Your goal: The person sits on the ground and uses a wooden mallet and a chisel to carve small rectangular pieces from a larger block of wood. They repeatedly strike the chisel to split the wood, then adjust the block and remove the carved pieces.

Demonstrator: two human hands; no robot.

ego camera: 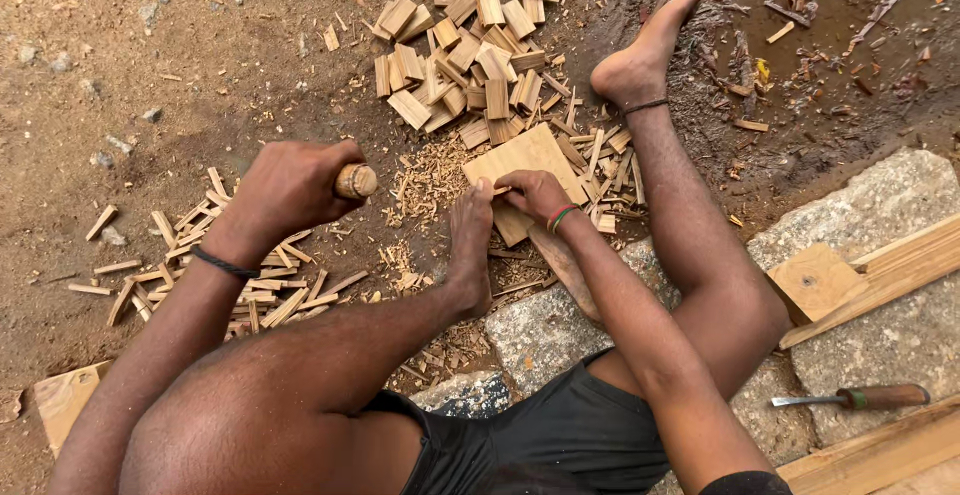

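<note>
Ground (130,45): bare brown dirt, darker and wet toward the upper right, strewn with chips and small stones.
Stone slabs (880,345): grey rough blocks at the lower right; the person sits at their edge, legs spread toward the dirt.
Planks (900,260): pale boards lying across the slabs at the right edge, a square offcut with a small hole resting on them.
Block heap (470,65): a pile of short, flat wooden pieces at top centre, just beyond the feet.
Stick heap (250,275): thin split strips scattered under the left forearm.
Wooden board (520,160): a flat, pale, roughly square piece standing on the ground between the feet, its lower edge near the left foot; shavings lie just to its left.
Left foot (470,245): bare, toes touching the board's left corner.
Right foot (645,50): bare, stretched out beside the block heap, a dark band at the ankle.
Left hand (285,190): raised over the dirt, its grip wrapped tight round a rounded wooden handle (355,181); only the handle's end shows, and the tool's working part is hidden.
Right hand (535,195): resting on the board's near edge, fingers curled over it; what they pinch there I cannot tell. Coloured bands sit at the wrist.
Chisel (850,398): wooden-handled, metal blade, lying alone on the slab, well apart from both hands.
</note>
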